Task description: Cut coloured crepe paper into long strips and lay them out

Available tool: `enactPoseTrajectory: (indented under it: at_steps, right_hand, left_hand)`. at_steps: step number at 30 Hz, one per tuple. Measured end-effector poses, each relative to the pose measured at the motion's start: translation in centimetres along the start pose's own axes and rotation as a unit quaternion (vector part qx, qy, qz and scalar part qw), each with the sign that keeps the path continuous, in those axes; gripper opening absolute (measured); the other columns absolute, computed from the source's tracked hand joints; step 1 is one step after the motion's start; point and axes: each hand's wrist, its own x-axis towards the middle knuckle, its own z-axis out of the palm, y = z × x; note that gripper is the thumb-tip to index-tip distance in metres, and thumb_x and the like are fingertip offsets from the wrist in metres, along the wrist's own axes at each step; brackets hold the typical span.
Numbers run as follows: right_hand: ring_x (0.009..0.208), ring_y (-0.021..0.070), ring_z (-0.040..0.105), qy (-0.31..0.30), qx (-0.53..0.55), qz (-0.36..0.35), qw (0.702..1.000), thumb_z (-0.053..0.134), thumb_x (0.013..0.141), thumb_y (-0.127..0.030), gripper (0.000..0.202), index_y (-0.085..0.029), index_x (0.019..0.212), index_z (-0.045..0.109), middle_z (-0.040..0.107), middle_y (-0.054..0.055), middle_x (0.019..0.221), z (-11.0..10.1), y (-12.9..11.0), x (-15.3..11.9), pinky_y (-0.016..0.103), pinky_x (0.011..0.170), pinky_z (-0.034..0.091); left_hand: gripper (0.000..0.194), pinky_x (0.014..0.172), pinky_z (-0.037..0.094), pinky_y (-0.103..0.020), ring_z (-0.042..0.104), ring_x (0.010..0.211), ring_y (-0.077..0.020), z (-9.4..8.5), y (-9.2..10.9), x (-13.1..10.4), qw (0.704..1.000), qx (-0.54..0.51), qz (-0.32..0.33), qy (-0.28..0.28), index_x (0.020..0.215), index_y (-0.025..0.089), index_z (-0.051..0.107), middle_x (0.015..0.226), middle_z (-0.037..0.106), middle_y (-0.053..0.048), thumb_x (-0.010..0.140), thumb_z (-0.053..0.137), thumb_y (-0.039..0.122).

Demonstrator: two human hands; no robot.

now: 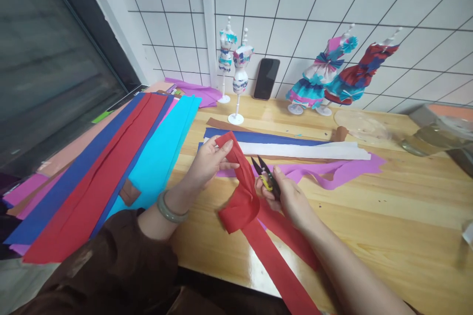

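Between the thumb and fingers of my left hand [212, 160] is the upper end of a long red crepe paper strip [240, 206]. The strip folds over itself below that hand and trails down across the table toward the front edge. My right hand [283, 189] is wrapped around small thread snips [266, 174] with black blades and a yellow part at the grip. Their blades are spread and point up and left, just right of the red strip and apart from it. Behind the hands lie blue, white [295, 149] and purple [328, 172] paper strips.
A stack of folded crepe paper [107, 157] in red, blue, turquoise and pink covers the left side. Two small dress forms [240, 78] and a phone [266, 78] stand by the tiled wall. Two dressed forms [320, 74] are right of them. A clear container [436, 130] sits far right.
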Motion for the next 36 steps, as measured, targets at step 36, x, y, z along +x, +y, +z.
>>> enactPoseTrajectory:
  at_steps: [36]
  right_hand:
    - [0.037, 0.0049, 0.020, -0.021, 0.096, 0.037, 0.995, 0.040, 0.082, -0.059, 0.047, -0.016, 0.070, 0.054, 0.033, -0.007, 0.047, 0.6, 0.9, 0.1, 0.019, 0.038, 0.014]
  left_hand:
    - [0.030, 0.069, 0.056, -0.028, 0.065, 0.072, -0.0144, 0.7, -0.7, -0.9, 0.996, 0.036, -0.022, -0.080, 0.084, 0.011, 0.061, 0.082, 0.068, -0.006, 0.064, 0.074, 0.029]
